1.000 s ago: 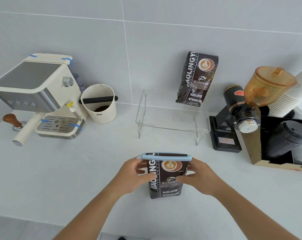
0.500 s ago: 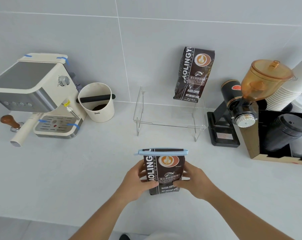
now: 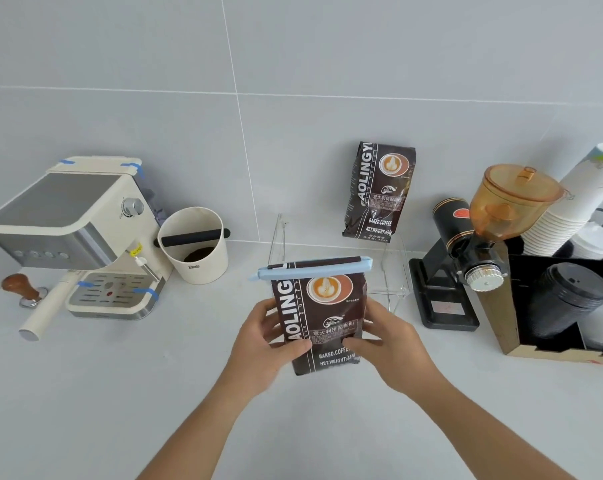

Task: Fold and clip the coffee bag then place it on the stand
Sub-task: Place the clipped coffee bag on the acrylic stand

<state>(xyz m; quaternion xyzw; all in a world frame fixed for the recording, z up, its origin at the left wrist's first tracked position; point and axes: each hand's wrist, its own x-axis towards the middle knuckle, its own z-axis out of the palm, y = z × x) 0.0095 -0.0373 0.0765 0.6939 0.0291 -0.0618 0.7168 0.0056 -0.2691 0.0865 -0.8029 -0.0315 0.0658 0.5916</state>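
Note:
A dark brown coffee bag is held upright above the counter, its folded top closed by a long light-blue clip. My left hand grips the bag's left side and my right hand grips its right side, thumbs on the front. Behind the bag stands a clear acrylic stand, partly hidden by it. A second matching coffee bag sits on the stand's right end, leaning against the wall.
A cream espresso machine with a tamper stands at the left, and a cream knock box beside it. To the right are a black grinder with an amber hopper, stacked paper cups and black lids in a box.
Both hands have lifted the clipped bag off the counter and carried it away from me, closer to the stand. The view has tilted slightly.

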